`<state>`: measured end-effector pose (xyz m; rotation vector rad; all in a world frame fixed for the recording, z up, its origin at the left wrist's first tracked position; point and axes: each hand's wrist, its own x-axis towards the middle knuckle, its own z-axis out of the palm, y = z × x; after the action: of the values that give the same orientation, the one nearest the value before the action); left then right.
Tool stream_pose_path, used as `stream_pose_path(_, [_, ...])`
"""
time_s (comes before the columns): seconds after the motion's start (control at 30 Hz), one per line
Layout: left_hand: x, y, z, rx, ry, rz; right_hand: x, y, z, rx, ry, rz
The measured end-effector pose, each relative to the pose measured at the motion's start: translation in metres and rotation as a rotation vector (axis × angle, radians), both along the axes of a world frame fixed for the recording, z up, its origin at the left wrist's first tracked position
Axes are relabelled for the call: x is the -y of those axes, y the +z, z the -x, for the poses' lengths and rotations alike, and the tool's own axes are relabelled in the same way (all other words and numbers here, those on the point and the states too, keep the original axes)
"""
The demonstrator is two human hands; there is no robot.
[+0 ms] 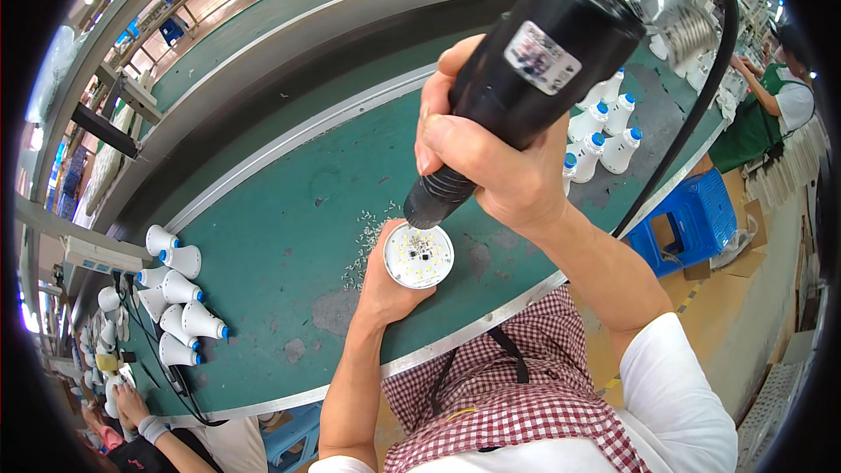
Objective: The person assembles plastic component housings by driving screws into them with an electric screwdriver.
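while left hand (383, 287) encircles lamp (420, 256), right (495, 153) clenches screwdriver (519, 92)

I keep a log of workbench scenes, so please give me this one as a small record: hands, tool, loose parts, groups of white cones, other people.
Left hand: holds round white piece, chip-dotted face up
Right hand: wrapped around black handheld tool
Tool nose: at the piece's upper rim; contact unclear
Loose parts: tiny metal pieces, scattered beside left hand on green table
Left group: blue-tipped white cones, mostly tilted or lying
Right group: blue-topped white cones, upright, partly hidden
Others: co-worker, far right; more arms, lower left
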<state>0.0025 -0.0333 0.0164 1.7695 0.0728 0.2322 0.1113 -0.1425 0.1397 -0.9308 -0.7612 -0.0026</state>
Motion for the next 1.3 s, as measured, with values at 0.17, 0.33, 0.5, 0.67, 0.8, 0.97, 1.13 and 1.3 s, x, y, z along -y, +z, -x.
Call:
stream_pose_path(0.17, [0.005, 0.001, 0.001, -0.053, -0.044, 0.075, 0.001, 0.0, -0.003, 0.153, 0.02, 0.158])
stream_pose_path(0.33, [0.006, -0.003, 0.001, -0.079, -0.046, 0.077, -0.003, 0.0, -0.002, 0.089, 0.057, 0.186])
stream_pose_path(0.5, [-0.002, -0.006, 0.0, -0.11, -0.048, 0.316, 0.008, 0.009, -0.011, 0.005, 0.034, 0.023])
stream_pose_path(0.67, [0.0, 0.002, 0.0, -0.117, -0.123, 0.501, 0.064, 0.009, -0.029, -0.385, 0.098, -0.373])
stream_pose_path(0.8, [-0.001, 0.028, -0.01, -0.215, -0.012, 0.333, 0.109, -0.024, -0.024, -0.494, 0.081, -0.371])
stream_pose_path(0.97, [-0.008, 0.022, -0.089, -0.235, 0.09, -0.509, 0.149, -0.057, -0.011, -0.584, -0.017, -0.384])
stream_pose_path(1.13, [0.012, 0.028, -0.159, -0.203, -0.082, -1.027, 0.178, -0.058, -0.005, -0.573, -0.081, -0.365])
stream_pose_path(1.3, [0.041, 0.024, -0.204, -0.149, -0.076, -1.033, 0.169, -0.055, 0.0, -0.546, -0.074, -0.322])
